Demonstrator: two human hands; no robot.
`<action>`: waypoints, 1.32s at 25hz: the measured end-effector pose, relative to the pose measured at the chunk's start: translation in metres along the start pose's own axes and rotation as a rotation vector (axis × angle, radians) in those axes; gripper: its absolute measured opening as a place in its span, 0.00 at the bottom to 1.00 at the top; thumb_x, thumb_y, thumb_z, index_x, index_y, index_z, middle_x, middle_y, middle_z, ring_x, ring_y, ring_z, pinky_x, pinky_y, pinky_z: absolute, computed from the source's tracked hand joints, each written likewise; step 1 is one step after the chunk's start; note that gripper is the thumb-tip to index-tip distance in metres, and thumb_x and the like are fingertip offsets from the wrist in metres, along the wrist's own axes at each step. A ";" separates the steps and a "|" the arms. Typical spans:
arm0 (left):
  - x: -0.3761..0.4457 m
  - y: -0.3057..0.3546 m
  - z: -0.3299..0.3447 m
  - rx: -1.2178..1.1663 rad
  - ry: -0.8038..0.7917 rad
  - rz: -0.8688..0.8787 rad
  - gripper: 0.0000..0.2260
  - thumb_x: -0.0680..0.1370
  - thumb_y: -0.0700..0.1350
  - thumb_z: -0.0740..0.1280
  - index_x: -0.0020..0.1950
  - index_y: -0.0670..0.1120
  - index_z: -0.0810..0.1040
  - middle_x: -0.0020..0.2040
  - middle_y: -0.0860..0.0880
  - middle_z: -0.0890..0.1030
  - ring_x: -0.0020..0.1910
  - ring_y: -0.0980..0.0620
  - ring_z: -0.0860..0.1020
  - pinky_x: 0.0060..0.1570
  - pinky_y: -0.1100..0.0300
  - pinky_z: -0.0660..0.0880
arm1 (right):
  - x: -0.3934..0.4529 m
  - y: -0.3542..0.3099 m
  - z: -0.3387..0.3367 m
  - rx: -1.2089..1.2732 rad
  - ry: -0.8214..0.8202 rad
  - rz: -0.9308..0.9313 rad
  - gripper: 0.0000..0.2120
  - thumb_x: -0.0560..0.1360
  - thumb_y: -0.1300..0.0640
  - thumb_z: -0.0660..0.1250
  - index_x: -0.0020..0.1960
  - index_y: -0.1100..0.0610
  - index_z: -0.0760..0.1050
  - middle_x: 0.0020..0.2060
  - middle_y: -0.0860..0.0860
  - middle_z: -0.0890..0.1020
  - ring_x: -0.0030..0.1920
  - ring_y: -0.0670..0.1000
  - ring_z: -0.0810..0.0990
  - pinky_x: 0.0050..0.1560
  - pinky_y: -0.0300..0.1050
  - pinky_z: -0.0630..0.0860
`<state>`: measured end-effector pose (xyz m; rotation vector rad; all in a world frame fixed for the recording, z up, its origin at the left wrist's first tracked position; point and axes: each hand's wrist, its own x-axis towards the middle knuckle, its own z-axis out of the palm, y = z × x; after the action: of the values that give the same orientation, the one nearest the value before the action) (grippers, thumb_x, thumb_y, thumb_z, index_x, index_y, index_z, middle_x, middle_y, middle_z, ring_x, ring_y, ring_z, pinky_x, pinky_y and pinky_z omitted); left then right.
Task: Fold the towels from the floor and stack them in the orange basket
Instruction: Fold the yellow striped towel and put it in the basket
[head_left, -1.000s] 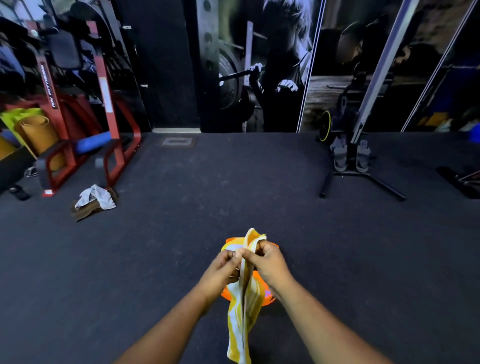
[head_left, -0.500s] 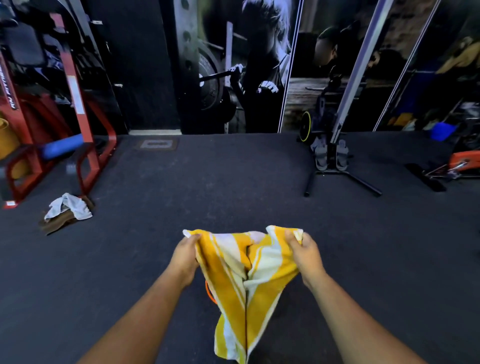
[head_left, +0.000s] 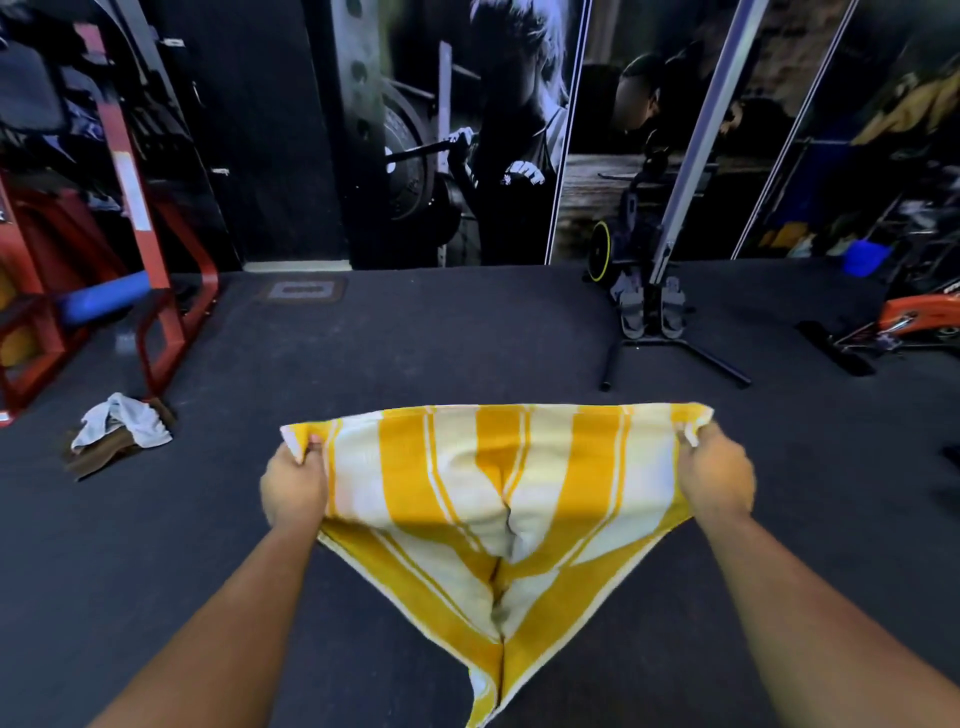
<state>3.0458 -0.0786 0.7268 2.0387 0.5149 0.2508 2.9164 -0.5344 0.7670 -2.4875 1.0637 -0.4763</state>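
Head view: I have the striped towel stretched out in the air, my left hand and right hand wide apart, each pinching a top corner. I judge this the opening-out step; next comes folding it. The other towels lie on the floor, left of it; the orange basket is hidden.

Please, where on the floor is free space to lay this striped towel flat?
Bare floor lies ahead of the striped towel, between the red rack and the black stand. Crowded: the left, by the crumpled towels.
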 end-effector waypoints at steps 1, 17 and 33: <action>0.003 0.003 -0.003 -0.026 0.010 0.032 0.15 0.83 0.53 0.63 0.51 0.42 0.80 0.51 0.38 0.82 0.56 0.34 0.79 0.50 0.49 0.71 | 0.004 0.002 -0.008 0.047 0.024 -0.005 0.18 0.84 0.45 0.58 0.51 0.61 0.73 0.45 0.66 0.81 0.45 0.68 0.80 0.45 0.57 0.76; -0.094 0.101 0.056 -0.464 -0.544 0.296 0.08 0.81 0.50 0.69 0.49 0.47 0.81 0.44 0.43 0.85 0.43 0.48 0.84 0.46 0.45 0.81 | -0.077 -0.133 0.024 0.856 -0.296 -0.290 0.07 0.73 0.51 0.73 0.44 0.51 0.76 0.38 0.48 0.82 0.41 0.51 0.82 0.44 0.50 0.78; -0.129 0.084 0.052 -0.306 -0.564 0.409 0.05 0.82 0.49 0.69 0.48 0.50 0.80 0.41 0.49 0.86 0.41 0.48 0.85 0.43 0.41 0.82 | -0.117 -0.140 0.020 1.259 -0.598 0.039 0.05 0.75 0.65 0.74 0.49 0.66 0.81 0.42 0.63 0.87 0.40 0.56 0.86 0.39 0.49 0.84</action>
<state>2.9728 -0.2140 0.7784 1.7877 -0.2786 -0.0136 2.9339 -0.3542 0.7985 -1.3160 0.3346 -0.2215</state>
